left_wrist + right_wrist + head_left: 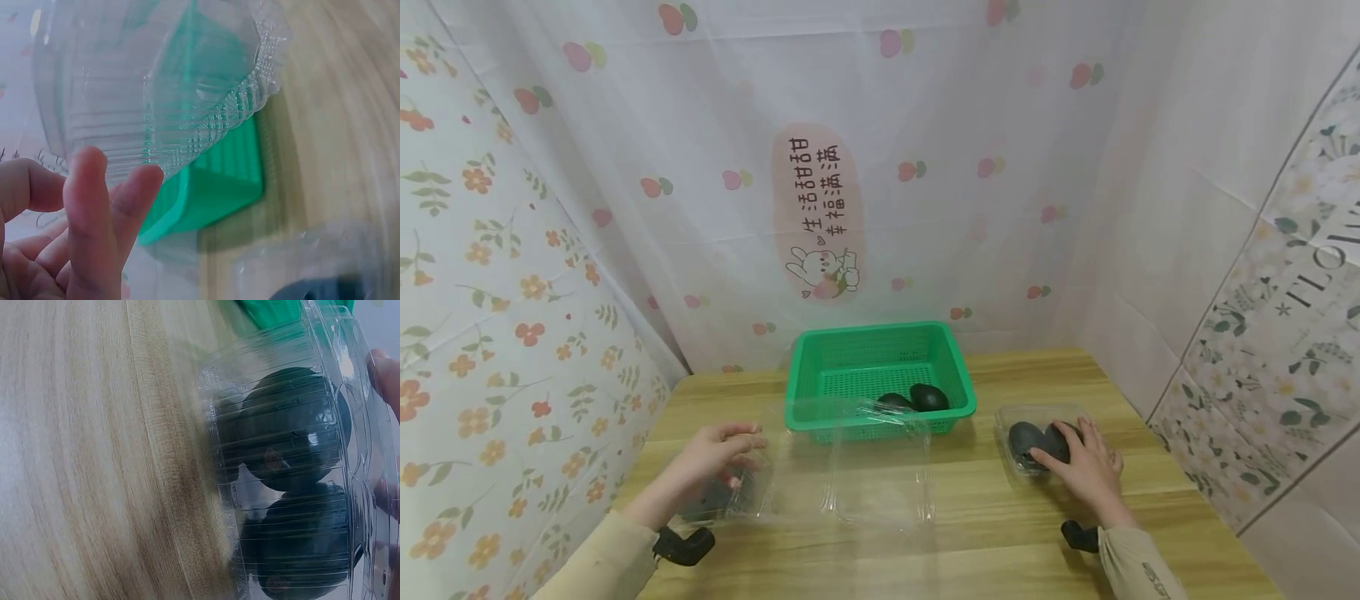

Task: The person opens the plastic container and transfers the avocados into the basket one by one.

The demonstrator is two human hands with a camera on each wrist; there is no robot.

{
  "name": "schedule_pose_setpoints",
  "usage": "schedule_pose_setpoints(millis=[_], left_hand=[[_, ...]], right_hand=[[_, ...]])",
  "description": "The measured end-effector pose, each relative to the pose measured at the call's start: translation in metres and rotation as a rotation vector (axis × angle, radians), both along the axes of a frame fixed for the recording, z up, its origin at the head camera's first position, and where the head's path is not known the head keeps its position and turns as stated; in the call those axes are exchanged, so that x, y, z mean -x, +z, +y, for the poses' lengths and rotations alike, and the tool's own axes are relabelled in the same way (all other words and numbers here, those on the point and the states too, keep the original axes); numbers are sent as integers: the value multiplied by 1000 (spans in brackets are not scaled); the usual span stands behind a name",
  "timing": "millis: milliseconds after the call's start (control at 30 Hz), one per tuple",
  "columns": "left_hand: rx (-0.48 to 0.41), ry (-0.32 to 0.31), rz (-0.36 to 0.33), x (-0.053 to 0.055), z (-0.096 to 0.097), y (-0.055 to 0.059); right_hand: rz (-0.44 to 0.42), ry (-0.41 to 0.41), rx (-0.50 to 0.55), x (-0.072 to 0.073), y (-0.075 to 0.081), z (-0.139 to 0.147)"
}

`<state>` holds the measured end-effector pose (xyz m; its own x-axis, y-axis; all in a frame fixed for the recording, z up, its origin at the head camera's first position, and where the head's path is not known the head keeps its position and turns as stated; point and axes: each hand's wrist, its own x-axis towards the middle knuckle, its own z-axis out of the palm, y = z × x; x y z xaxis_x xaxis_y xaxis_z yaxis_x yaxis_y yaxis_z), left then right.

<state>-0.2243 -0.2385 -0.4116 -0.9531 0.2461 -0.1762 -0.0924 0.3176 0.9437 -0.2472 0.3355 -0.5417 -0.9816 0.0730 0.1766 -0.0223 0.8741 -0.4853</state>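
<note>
In the head view my left hand (718,458) hovers with loosely bent, spread fingers beside an open clear plastic clamshell box (880,479). Its fingertips (147,181) come close to the box's ribbed edge in the left wrist view; whether they touch cannot be told. Partly under that hand is another clear box with dark contents (722,496). My right hand (1090,462) rests, fingers spread, over a clear clamshell box (1015,412) on the table. Two dark avocados (294,428) lie inside it, side by side. Its fingers (387,378) touch the plastic near the rim.
A green perforated basket (805,417) stands at the back middle of the wooden table (985,533), holding dark avocados (928,397). The open clamshell overlaps the basket's front in the head view. Printed curtains (925,233) hang behind and at both sides.
</note>
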Motion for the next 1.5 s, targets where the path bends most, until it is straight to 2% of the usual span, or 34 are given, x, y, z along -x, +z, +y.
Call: schedule_pose_setpoints(millis=[233, 600, 1033, 1300, 1500], left_hand=[[38, 1, 19, 10, -26, 18], [198, 52, 108, 29, -75, 51], [313, 118, 139, 44, -132, 69], [359, 156, 142, 57, -141, 77], [419, 227, 165, 63, -150, 83]], right_hand=[[2, 5, -2, 0, 0, -1], [10, -3, 0, -2, -2, -2], [12, -2, 0, 1, -1, -2], [2, -7, -5, 0, 1, 2], [19, -3, -10, 0, -1, 2]])
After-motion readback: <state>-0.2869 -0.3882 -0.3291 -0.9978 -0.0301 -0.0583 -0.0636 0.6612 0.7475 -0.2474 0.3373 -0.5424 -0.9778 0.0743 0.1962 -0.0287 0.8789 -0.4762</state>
